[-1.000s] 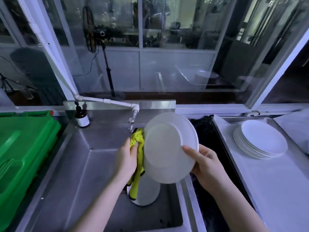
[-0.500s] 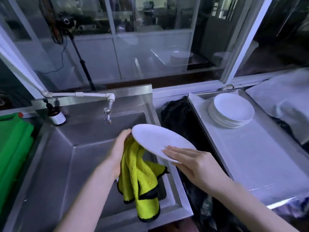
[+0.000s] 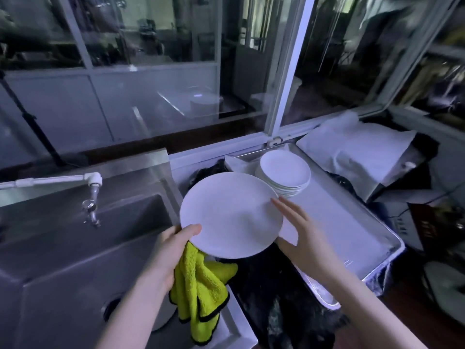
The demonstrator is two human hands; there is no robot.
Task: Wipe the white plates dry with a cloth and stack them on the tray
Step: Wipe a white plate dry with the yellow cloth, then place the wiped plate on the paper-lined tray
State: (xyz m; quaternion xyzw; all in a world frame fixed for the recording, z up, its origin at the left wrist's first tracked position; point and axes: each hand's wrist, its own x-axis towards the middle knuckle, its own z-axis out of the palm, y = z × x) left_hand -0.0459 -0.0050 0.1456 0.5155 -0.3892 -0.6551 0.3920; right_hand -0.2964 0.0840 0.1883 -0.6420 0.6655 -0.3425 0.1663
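Note:
A white plate (image 3: 230, 214) is held nearly flat above the gap between sink and tray. My left hand (image 3: 173, 250) pinches its near-left rim, thumb on top, with the yellow cloth (image 3: 201, 290) hanging from beneath the same hand. My right hand (image 3: 299, 233) is at the plate's right rim, fingers straight over the edge and palm underneath. A stack of several white plates (image 3: 285, 172) stands at the far end of the metal tray (image 3: 352, 222), just beyond the held plate.
The steel sink (image 3: 75, 248) with its white tap (image 3: 91, 183) lies to the left, something round by its drain. Dark cloth (image 3: 276, 298) fills the gap beside the tray. A white-wrapped bundle (image 3: 357, 152) sits right of the tray. Windows run along the back.
The plate went from upright over the sink to nearly flat and moved right toward the tray. The cloth came off the plate's face and now hangs under my left hand. My view swung right.

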